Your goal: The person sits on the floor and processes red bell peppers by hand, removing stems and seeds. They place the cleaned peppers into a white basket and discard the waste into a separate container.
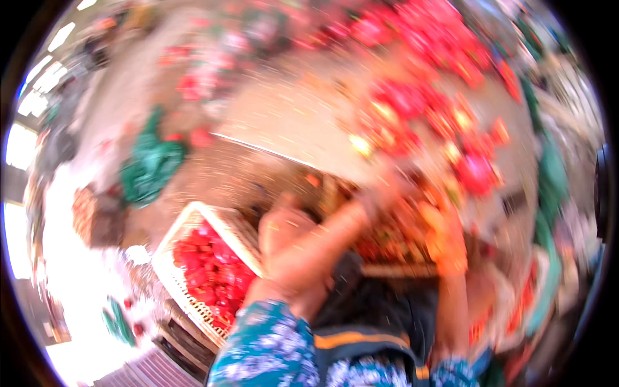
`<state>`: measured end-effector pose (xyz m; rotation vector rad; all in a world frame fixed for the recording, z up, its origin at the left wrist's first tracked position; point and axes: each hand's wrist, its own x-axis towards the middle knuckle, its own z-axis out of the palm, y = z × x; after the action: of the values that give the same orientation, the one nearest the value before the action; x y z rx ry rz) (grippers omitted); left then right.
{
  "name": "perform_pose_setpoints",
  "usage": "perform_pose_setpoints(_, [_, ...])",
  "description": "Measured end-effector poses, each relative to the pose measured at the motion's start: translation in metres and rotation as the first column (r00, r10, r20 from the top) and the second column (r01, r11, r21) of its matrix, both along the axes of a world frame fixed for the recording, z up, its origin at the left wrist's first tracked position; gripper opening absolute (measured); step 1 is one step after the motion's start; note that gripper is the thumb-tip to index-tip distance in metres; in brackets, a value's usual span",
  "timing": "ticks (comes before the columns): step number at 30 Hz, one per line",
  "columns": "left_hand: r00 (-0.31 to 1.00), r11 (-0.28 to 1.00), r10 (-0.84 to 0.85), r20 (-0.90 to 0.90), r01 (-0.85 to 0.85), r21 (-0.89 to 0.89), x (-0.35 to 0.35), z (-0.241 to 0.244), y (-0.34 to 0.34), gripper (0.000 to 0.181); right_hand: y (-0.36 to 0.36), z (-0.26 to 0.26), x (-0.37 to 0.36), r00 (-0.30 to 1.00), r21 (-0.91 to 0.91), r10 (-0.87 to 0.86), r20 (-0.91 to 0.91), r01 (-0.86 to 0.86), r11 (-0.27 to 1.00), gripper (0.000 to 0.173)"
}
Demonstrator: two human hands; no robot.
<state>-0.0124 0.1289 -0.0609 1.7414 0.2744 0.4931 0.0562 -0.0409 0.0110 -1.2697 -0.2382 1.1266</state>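
My left hand [394,186] is bare and blurred by motion. It reaches across to the right, over a container of red and yellowish scraps [387,244] by my lap. My right hand [445,237], in an orange glove, is close beside it at the container's right side. Blur hides whether either hand holds something. Just beyond both hands, red peppers [476,174], some seeming cut, lie on a pale work surface [290,111]. To my left, a cream plastic basket [193,213] holds glossy red pepper pieces [213,275].
A larger heap of red peppers [435,34] covers the far right of the surface. Green netting or cloth [152,164] lies at the left, near a brownish block [96,217]. Wooden bars [186,343] stand below the basket. More green material [549,193] runs along the right.
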Motion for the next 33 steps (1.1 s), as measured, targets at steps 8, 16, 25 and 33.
perform_pose_setpoints(8, [0.965, 0.907, 0.17, -0.198, -0.232, -0.352, 0.007, 0.005, -0.01, 0.054, 0.016, -0.031, 0.01, 0.837, 0.189, -0.227, 0.498, 0.151, 0.97, 0.032])
perform_pose_setpoints(16, [0.989, 0.976, 0.123, 0.076, -0.135, 0.172, 0.008, 0.003, -0.014, 0.01, -0.018, -0.032, 0.041, 0.952, 0.158, -0.155, 0.264, 0.116, 0.981, 0.058])
perform_pose_setpoints(25, [0.942, 0.919, 0.334, -0.024, -0.331, -0.216, 0.021, -0.032, -0.02, 0.014, 0.016, -0.06, 0.035, 0.775, 0.396, -0.493, 0.396, 0.34, 0.853, 0.032])
perform_pose_setpoints(33, [0.891, -0.002, 0.454, -0.004, -0.003, -1.0, 0.009, 0.015, 0.01, 0.041, 0.048, -0.02, 0.035, 0.082, 0.399, -0.428, 0.9, 0.236, 0.886, 0.041])
